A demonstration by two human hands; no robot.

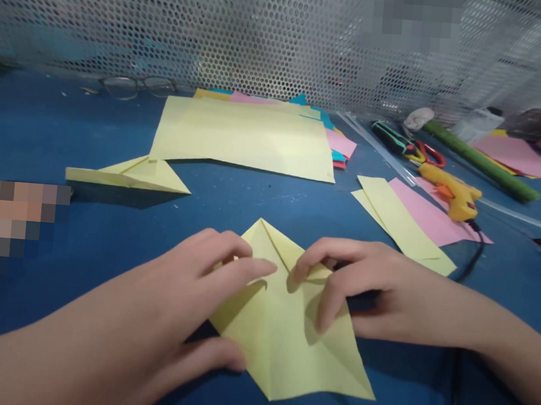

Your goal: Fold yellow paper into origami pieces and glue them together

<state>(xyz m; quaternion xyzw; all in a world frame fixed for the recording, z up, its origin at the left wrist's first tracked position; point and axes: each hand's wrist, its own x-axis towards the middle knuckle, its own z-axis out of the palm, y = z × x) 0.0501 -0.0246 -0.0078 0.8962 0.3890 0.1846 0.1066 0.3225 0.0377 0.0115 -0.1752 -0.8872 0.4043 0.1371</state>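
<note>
A sheet of pale yellow paper (305,361), creased and partly folded, lies in front of me on the blue table. Its top corner points away from me, and a narrow flap runs down the upper right edge. My left hand (203,278) grips the left side, with fingers over the top and thumb at the lower left edge. From the right, my right hand (380,292) holds the folded flap, its fingertips curled onto the surface. Beyond my left hand rests a folded yellow paper piece (146,177).
A large yellow sheet (247,138) covers coloured papers at the back. Right of it lie a yellow glue gun (454,189) with a black cord, yellow strips (395,225), pink paper (424,214), pliers (392,138) and a green stick (484,160). Glasses (139,86) sit near the perforated metal panel (265,33).
</note>
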